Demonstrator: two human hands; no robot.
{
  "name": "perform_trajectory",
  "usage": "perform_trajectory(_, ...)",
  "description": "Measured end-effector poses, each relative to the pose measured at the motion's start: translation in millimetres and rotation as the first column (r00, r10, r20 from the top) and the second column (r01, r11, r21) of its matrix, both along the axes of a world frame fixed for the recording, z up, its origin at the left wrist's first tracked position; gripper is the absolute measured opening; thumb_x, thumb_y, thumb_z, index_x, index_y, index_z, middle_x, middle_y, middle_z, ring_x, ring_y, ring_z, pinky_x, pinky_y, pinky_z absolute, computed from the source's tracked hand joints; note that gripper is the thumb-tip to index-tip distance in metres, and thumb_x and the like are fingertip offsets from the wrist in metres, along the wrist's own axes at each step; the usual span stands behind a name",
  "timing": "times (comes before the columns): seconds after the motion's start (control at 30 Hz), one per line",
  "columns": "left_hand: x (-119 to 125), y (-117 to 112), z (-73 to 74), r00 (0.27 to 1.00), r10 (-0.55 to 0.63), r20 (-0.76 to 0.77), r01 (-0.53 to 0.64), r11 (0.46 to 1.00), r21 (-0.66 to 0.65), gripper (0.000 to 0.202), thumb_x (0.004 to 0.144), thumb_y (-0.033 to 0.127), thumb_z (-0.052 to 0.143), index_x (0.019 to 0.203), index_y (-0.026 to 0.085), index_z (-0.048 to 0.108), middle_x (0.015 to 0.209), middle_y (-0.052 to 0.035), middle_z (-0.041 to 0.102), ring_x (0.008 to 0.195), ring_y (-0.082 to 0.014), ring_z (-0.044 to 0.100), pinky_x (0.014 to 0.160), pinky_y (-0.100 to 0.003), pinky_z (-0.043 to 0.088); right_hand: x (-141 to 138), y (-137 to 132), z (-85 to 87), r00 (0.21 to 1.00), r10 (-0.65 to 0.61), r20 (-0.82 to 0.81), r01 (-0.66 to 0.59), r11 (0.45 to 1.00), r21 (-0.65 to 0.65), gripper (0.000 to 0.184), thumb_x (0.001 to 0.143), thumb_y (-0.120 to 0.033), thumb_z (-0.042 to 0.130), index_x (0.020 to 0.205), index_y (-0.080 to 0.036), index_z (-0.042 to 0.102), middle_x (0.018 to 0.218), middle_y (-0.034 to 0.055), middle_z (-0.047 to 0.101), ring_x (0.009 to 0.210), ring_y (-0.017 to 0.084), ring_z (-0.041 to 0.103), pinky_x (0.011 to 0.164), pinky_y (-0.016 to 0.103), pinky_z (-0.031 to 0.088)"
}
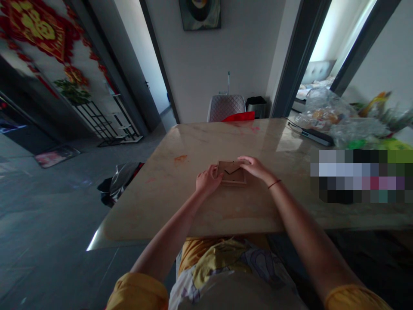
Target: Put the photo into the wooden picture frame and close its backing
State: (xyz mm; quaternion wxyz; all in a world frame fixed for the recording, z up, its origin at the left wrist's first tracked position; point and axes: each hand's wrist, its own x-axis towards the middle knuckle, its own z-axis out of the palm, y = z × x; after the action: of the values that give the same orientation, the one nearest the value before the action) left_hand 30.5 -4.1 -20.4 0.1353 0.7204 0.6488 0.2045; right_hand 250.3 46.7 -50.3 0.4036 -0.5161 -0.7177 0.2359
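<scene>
A small wooden picture frame [232, 174] lies back side up on the pale marble table [200, 202], with a dark stand piece showing on its brown backing. My left hand [207, 180] curls against the frame's left edge, fingers closed on it. My right hand [255, 167] rests over the frame's upper right corner, fingers bent down onto it. A thin red cord circles my right wrist.
Clear plastic bags with food [325, 113] and a dark flat device [314, 136] sit at the table's far right. A grey padded chair [226, 107] with something red stands beyond the far edge. A dark bundle [121, 181] lies on the floor at left.
</scene>
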Motion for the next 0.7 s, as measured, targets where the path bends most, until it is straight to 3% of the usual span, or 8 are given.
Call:
perform_trajectory(0.07,0,3,-2.6,0.999,0.031,0.025,-0.031,0.999,-0.013,0.048,0.082,0.046,0.054,0.123,0.021,0.051,0.122,-0.0093,0.063,0.112,-0.0262,0.057,0.097,-0.037,0.038,-18,-7,5.1,0.985,-0.078,0.157,0.046,0.98,0.194,0.031,0.08,-0.014,0.053,0.107,-0.018,0.068,0.121,0.0096,0.063,0.121,0.021,0.052,0.108,0.042,0.036)
perform_trajectory(0.17,-1,6,-6.3,0.999,0.026,0.029,-0.026,1.0,-0.001,0.046,0.081,0.048,0.054,0.115,0.017,0.058,0.123,-0.0118,0.061,0.115,-0.0279,0.054,0.099,-0.037,0.037,-44,-16,11.2,0.942,-0.023,0.334,-0.078,0.954,0.288,0.035,0.086,-0.016,0.044,0.114,-0.02,0.065,0.119,0.0065,0.065,0.118,0.02,0.053,0.106,0.041,0.038)
perform_trajectory(0.27,-3,8,-8.5,1.0,0.009,0.028,-0.01,1.0,0.019,0.044,0.081,0.048,0.055,0.11,0.017,0.062,0.123,-0.0119,0.061,0.115,-0.0281,0.053,0.099,-0.037,0.036,-58,-21,14.7,0.878,0.022,0.478,-0.165,0.951,0.26,0.039,0.09,-0.018,0.039,0.122,-0.023,0.06,0.124,0.0035,0.062,0.122,0.02,0.05,0.106,0.042,0.036)
perform_trajectory(0.43,-5,7,-8.1,0.999,-0.026,0.036,0.024,0.999,0.044,0.037,0.081,0.046,0.055,0.104,0.02,0.066,0.114,-0.0098,0.065,0.111,-0.0263,0.056,0.096,-0.036,0.039,-58,-22,18.2,0.782,0.043,0.621,-0.194,0.965,0.177,0.039,0.092,-0.02,0.037,0.124,-0.027,0.059,0.133,0.0015,0.056,0.129,0.023,0.043,0.108,0.043,0.031)
perform_trajectory(0.7,-11,10,-5.5,0.995,-0.096,0.034,0.096,0.995,0.004,0.033,0.08,0.047,0.055,0.096,0.021,0.068,0.105,-0.0079,0.068,0.103,-0.0236,0.059,0.09,-0.032,0.043,-62,-28,27.8,0.742,0.023,0.67,-0.171,0.973,0.156,0.039,0.091,-0.019,0.038,0.122,-0.028,0.06,0.141,0.0038,0.047,0.135,0.024,0.034,0.111,0.049,0.024)
